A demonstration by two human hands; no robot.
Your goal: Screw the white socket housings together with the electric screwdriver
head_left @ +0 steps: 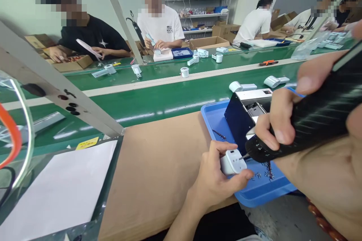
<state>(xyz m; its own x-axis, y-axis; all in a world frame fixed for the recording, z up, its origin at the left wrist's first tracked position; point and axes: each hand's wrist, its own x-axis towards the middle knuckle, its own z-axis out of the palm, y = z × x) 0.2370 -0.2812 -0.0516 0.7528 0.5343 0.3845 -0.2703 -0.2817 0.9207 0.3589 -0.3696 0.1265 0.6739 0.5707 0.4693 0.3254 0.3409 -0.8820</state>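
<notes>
At the far left, a bright orange tube [11, 135] bends down next to a clear tube [26, 131]. Then comes a sheet of white paper [65, 180], lying flat, with a small yellow label [87, 143] at its top edge. A pale metal post [56, 71] slants down behind them. Across the long green table [158, 99], a person in a black shirt [96, 35] has one hand at an open box [75, 64]. Next to that, a person in a white shirt [161, 26] holds a pale part in both hands.

In the middle, a big brown board [158, 158] lies flat. At its right side, the left hand [212, 177] pinches a small white part [233, 163] with its thumb and fingers. The part is held up in front of a blue tray [207, 115]. In the tray are a black and white box [236, 120] and lots of tiny screws [268, 171] (they lie in a messy pile).

At the right, the right hand [284, 115] curls around a fat black power screwdriver [319, 120]. Its thin metal tip points at the flat face of the white part. Red-brown beads [321, 218] show at the bottom.
</notes>
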